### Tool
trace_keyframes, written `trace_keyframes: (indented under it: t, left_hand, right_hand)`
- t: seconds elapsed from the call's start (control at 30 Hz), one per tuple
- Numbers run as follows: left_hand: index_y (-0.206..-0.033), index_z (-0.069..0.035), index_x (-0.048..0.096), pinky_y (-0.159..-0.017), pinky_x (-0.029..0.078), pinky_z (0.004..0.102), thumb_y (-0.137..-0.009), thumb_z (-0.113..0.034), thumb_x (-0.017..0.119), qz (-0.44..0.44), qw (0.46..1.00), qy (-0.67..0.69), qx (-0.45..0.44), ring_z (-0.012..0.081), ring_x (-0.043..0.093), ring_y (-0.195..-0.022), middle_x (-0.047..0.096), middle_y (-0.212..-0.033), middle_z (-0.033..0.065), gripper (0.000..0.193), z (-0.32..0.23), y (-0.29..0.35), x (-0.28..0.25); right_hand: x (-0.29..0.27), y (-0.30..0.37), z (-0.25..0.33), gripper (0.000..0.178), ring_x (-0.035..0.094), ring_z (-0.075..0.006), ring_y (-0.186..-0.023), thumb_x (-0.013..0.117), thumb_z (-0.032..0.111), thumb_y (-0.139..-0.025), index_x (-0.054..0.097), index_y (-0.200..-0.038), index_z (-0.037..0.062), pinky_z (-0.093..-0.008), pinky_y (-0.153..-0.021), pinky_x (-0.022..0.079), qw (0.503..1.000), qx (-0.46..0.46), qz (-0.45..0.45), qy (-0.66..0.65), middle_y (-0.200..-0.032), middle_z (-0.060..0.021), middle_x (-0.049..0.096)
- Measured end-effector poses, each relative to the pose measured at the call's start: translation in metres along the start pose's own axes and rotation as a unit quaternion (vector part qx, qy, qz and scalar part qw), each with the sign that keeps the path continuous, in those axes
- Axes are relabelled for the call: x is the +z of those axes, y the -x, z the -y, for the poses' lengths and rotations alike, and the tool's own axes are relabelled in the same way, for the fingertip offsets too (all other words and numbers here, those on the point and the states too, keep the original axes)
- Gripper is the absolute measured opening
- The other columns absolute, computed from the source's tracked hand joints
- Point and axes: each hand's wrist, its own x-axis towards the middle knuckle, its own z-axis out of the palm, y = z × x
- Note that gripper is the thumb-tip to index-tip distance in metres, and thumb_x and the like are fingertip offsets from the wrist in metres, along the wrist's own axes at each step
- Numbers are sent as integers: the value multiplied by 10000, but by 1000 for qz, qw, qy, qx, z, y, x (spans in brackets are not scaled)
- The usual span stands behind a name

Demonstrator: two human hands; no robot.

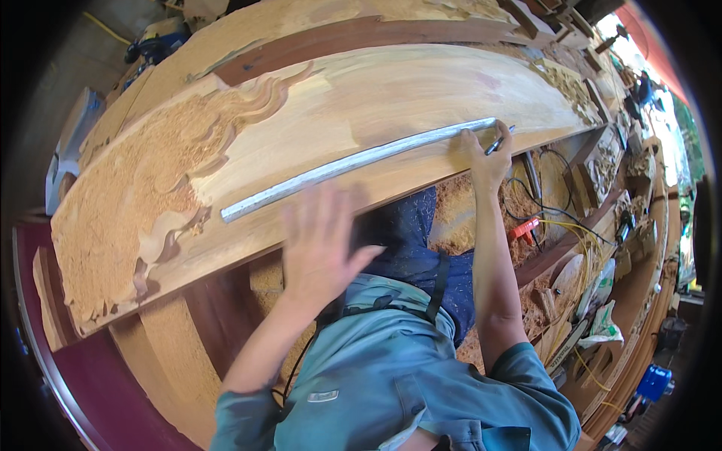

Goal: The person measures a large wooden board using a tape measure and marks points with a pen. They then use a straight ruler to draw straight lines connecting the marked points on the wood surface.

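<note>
A long wooden board with carved scrollwork at its left end lies across in front of me. On its smooth face rests a straight metal ruler, slanting up toward the right. My right hand is at the ruler's right end, thumb on it, with a dark pen gripped between the fingers. My left hand is over the board's near edge, just below the ruler's middle. Its fingers are spread and slightly blurred, and nothing is in it.
Sawdust and chips cover the floor to the right. A red power connector with black and yellow cords lies there. A second carved panel sits behind the board. Blue power tools stand at the far left and lower right.
</note>
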Motion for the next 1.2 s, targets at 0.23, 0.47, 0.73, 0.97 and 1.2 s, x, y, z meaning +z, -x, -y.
trace_keyframes:
  t: [0.23, 0.47, 0.73, 0.97, 1.2]
  left_hand:
    - [-1462, 13, 512, -1223, 244, 550, -713, -588, 808, -9, 993, 21, 116, 364, 276, -1539, 363, -1626, 186, 1005, -25, -53, 22]
    - [-1483, -13, 481, -1209, 268, 563, -706, -587, 813, 0, 992, -26, 124, 370, 285, -1528, 371, -1611, 215, 1021, -19, -55, 34]
    - [-1478, -24, 486, -1158, 302, 614, -683, -554, 816, -18, 986, -82, 144, 373, 344, -1479, 411, -1580, 205, 1011, -17, -53, 37]
    - [-1480, -30, 502, -1194, 262, 618, -835, -426, 684, -44, 977, -154, 143, 366, 314, -1502, 438, -1570, 181, 779, -16, -50, 46]
    - [-1473, -63, 515, -1213, 24, 702, -981, -263, 420, -133, 966, -187, 117, 349, 257, -1544, 416, -1604, 180, 540, -17, -52, 85]
  right_hand:
    - [0, -1, 4, 787, 564, -342, -1251, 912, 333, -758, 559, -1368, -16, -436, -1072, 436, 1000, 5, -5, -10, -1323, -224, 600]
    - [1, -4, -6, 779, 567, -334, -1260, 906, 325, -775, 555, -1376, -26, -427, -1076, 434, 1000, -1, -4, -16, -1327, -218, 616]
    - [5, 2, 9, 714, 576, -318, -1287, 824, 302, -865, 528, -1421, -34, -413, -1108, 423, 997, -32, -69, 7, -1379, -233, 614]
    - [12, 75, 194, 397, 657, -185, -1015, 499, 174, -1036, 607, -1357, -33, -313, -912, 496, 896, -39, 354, -266, -1093, -133, 752]
    - [66, 137, 253, 239, 665, -165, -760, 689, 173, -928, 742, -1096, 11, -296, -670, 512, 796, -67, 508, -323, -880, -125, 730]
